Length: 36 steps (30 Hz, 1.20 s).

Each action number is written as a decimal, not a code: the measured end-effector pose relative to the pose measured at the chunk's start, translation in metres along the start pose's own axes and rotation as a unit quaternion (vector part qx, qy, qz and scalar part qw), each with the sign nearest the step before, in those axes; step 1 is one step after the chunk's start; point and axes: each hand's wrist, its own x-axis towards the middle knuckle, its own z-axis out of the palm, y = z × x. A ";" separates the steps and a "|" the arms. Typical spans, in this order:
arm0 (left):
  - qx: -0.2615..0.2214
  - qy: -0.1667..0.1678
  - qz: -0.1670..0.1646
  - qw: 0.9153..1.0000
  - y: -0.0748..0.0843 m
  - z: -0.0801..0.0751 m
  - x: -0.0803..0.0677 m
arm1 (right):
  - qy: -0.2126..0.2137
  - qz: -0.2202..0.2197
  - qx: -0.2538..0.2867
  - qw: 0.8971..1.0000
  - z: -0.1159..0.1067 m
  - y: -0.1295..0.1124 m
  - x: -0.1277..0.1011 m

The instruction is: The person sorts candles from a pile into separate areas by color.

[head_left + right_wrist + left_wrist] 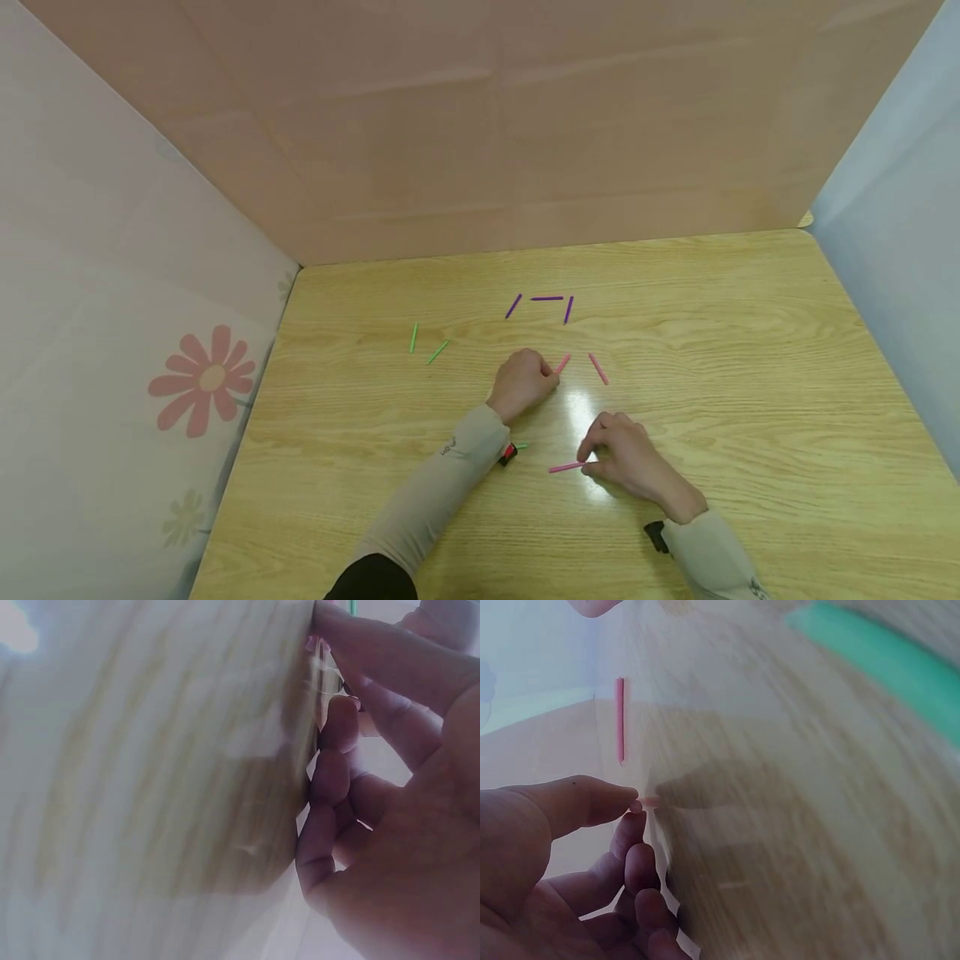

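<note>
My left hand (521,385) pinches the near end of a short pink stick (562,363) between thumb and forefinger, low at the tabletop. In the left wrist view only a tip of that stick (635,805) shows between the fingertips. Another pink stick (598,369) lies slanted on the table just to its right. Nearer the body, my right hand (626,454) pinches the right end of a third pink stick (566,467), which points left. Its fingertips mostly hide the stick in the right wrist view.
Three purple sticks (547,298) lie farther back on the wooden table (712,333). Two green sticks (437,352) are off to the left, and another green stick (522,446) is partly hidden beside the left wrist. A tan panel (487,125) stands along the back edge.
</note>
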 end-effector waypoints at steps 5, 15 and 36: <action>0.004 -0.003 -0.005 1.000 0.000 0.001 0.001 | 0.005 -0.003 0.002 1.000 0.001 0.000 0.000; 0.007 -0.001 -0.005 1.000 0.001 0.002 0.002 | -0.011 0.009 -0.001 1.000 0.001 -0.001 -0.001; 0.027 0.004 -0.010 1.000 0.003 0.004 0.004 | -0.017 0.008 0.000 1.000 -0.001 -0.002 -0.001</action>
